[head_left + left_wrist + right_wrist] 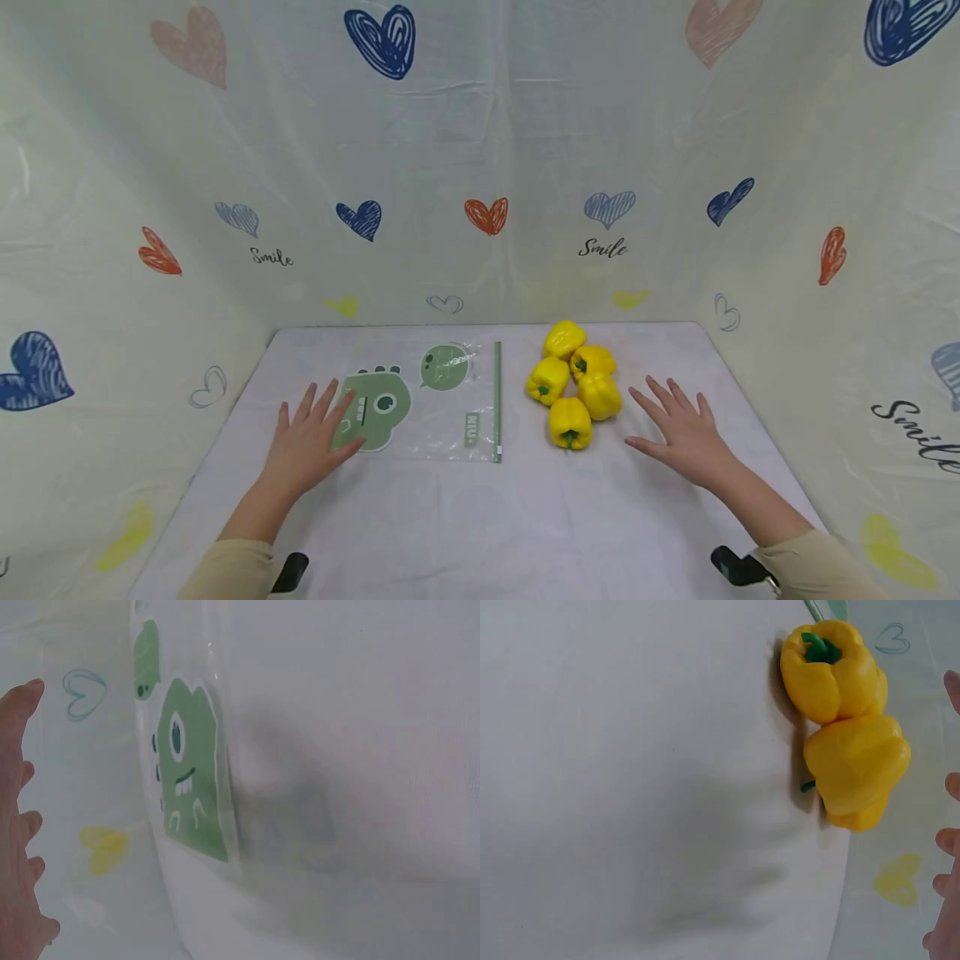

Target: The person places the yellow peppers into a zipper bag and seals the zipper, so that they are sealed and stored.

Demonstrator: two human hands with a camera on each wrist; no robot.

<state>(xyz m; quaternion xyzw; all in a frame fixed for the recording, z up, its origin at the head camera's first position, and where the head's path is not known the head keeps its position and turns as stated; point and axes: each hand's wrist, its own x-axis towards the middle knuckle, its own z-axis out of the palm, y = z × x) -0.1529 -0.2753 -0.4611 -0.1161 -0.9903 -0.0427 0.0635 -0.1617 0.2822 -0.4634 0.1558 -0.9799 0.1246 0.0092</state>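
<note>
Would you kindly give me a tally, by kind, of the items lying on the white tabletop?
Yellow bell peppers: 5
Clear zip bag with green cartoon prints: 1
Total: 6

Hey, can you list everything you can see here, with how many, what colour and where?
Bell peppers: five, yellow with green stems, clustered right of the bag
Bag: one, clear with green printing and a green zip edge, left of the peppers
Table: one, white, under both
Sheeting: white, printed with multicoloured hearts and black "Smile" lettering, behind and beside the table
Black parts: two, black, one by each sleeve
Sleeves: two, beige, bottom corners
Left hand: one, bare, at the bag's left end
Right hand: one, bare, right of the peppers
</note>
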